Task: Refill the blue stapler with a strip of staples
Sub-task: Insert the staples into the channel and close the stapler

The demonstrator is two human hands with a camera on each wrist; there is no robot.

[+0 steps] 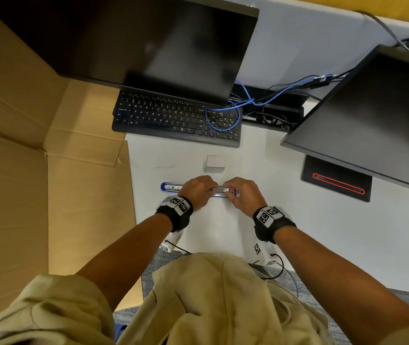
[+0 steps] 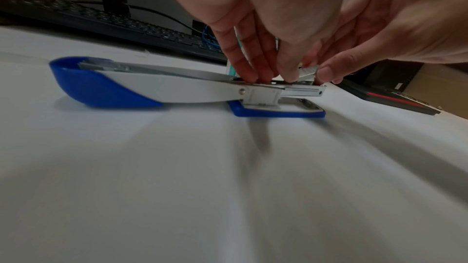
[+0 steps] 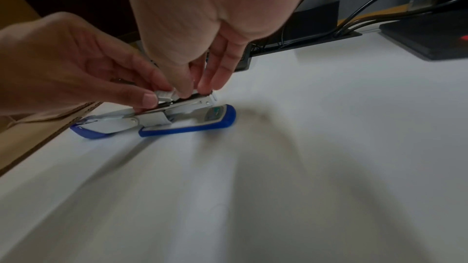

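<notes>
The blue and white stapler [image 1: 171, 187] [image 2: 177, 91] [image 3: 113, 125] lies swung open flat on the white table, its lid to the left and its blue base [image 3: 187, 129] to the right. Over its bare metal magazine a short silver strip of staples [image 1: 220, 190] [image 2: 307, 71] [image 3: 166, 94] is held tilted. My left hand [image 1: 208, 191] [image 2: 266, 75] [image 3: 149, 97] pinches the strip's left end, thumb at the front. My right hand [image 1: 232, 192] [image 2: 326, 75] [image 3: 197, 89] pinches its right end, fingertips down at the magazine's front. A small staple box [image 1: 215, 164] stands just behind the hands.
A black keyboard [image 1: 176, 118] with a blue cable [image 1: 223, 120] looped on it lies behind, under a dark monitor [image 1: 136, 38]. A second monitor [image 1: 372, 115] and its black base with a red line [image 1: 337, 183] sit right. Flattened cardboard [image 1: 49, 158] covers the left.
</notes>
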